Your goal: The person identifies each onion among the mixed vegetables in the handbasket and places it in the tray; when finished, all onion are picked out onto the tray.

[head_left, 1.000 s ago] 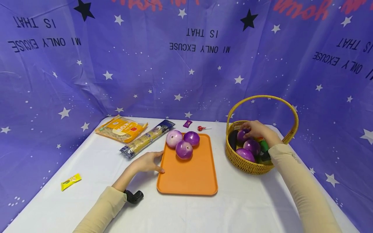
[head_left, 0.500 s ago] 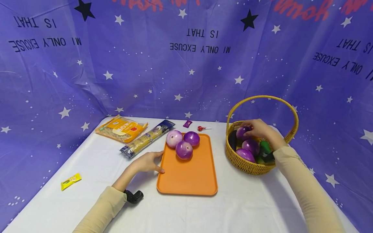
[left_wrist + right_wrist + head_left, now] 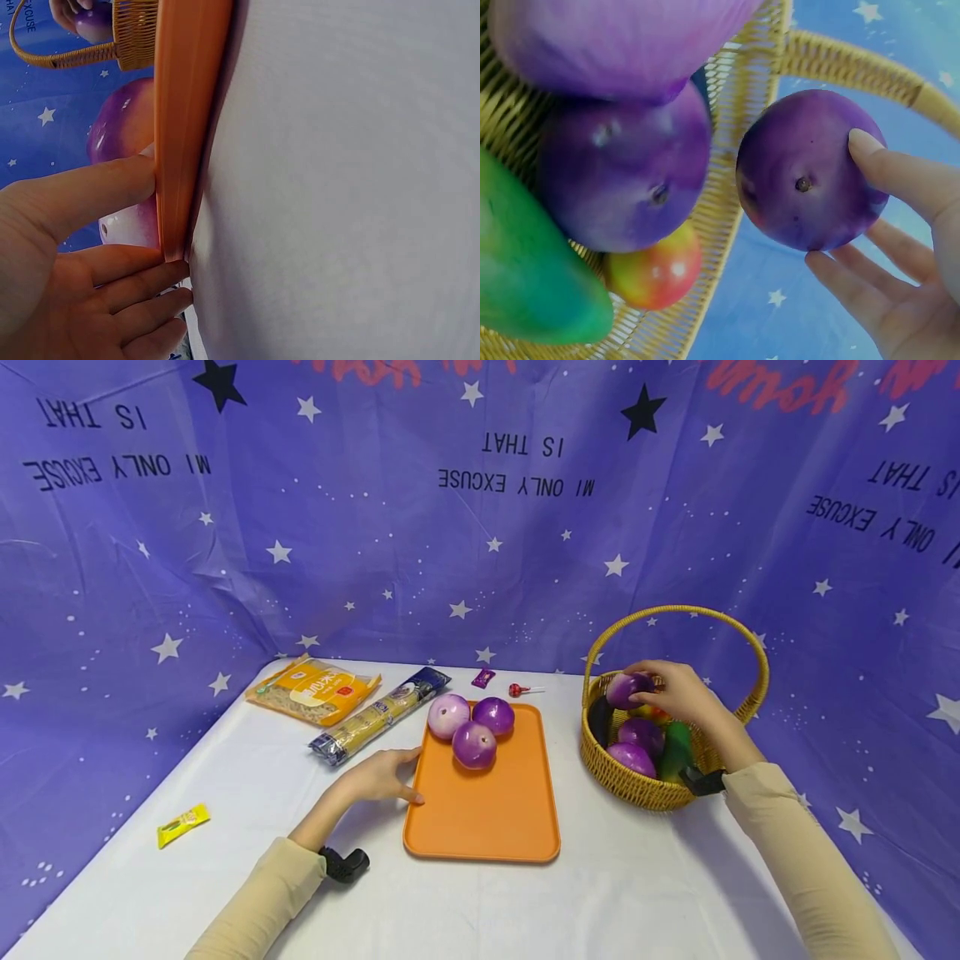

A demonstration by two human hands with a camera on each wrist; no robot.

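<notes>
In the head view my right hand (image 3: 671,689) pinches a purple onion (image 3: 626,691) between thumb and fingers at the wicker basket's far left rim. The right wrist view shows this onion (image 3: 802,180) beside the rim, with a dark spot facing the camera. The basket (image 3: 630,792) also holds two more purple onions (image 3: 632,760), a dark eggplant-like thing (image 3: 599,720), a long green vegetable (image 3: 677,752) and a small red-yellow fruit (image 3: 656,266). My left hand (image 3: 381,777) grips the left edge of an orange tray (image 3: 510,814), where three purple onions (image 3: 475,745) sit at the far end.
Left of the tray lie a long pasta pack (image 3: 378,717) and an orange bag of grain (image 3: 315,691). A purple-wrapped candy (image 3: 483,678) and a red lollipop (image 3: 519,690) are behind it. One yellow packet (image 3: 183,826) lies far left. The basket's tall handle (image 3: 678,608) arches overhead.
My right hand has lifted the onion from among the basket's contents up to rim height, moving slightly right. The green vegetable shows more now. My left hand and the tray have not moved.
</notes>
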